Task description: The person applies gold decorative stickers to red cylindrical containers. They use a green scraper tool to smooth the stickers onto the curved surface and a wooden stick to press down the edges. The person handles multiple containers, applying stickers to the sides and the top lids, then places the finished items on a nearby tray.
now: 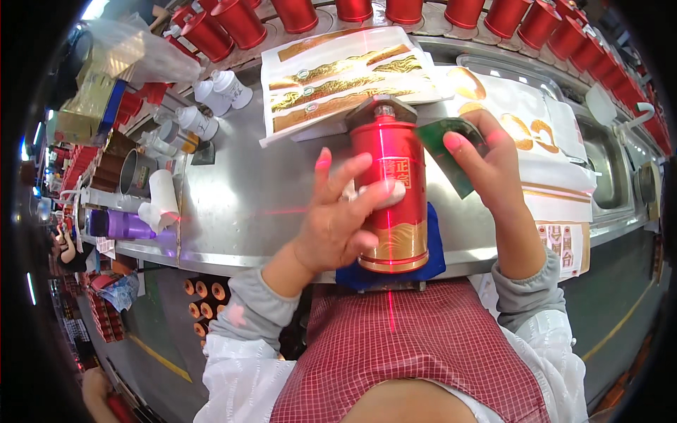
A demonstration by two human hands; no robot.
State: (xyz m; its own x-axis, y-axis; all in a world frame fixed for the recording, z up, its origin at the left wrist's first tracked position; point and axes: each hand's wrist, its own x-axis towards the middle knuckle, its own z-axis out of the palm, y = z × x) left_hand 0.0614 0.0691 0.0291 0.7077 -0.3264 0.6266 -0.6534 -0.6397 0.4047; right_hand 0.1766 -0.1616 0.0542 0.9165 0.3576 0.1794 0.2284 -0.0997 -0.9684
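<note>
A glossy red bottle (400,156) with a gold wave band lies in front of me, its neck pointing away and its base towards me. The neck meets a dark angular holder (400,111); a blue cloth (435,243) shows beneath the base. My left hand (337,224) rests on the bottle's left side, with some fingers spread, pressing a white wad (393,195) against the surface below the gold printed label. In my right hand (493,163), a flat dark green scraper (451,156) is pinched between thumb and fingers, near the bottle's upper right side.
Sheets of gold decals (338,81) lie behind the bottle, with more decal sheets (518,116) at the right. White squeeze bottles (231,88), a paper roll (163,192) and a purple bottle (130,224) stand left. Red bottles (293,14) line the far edge. A sink (612,166) is at right.
</note>
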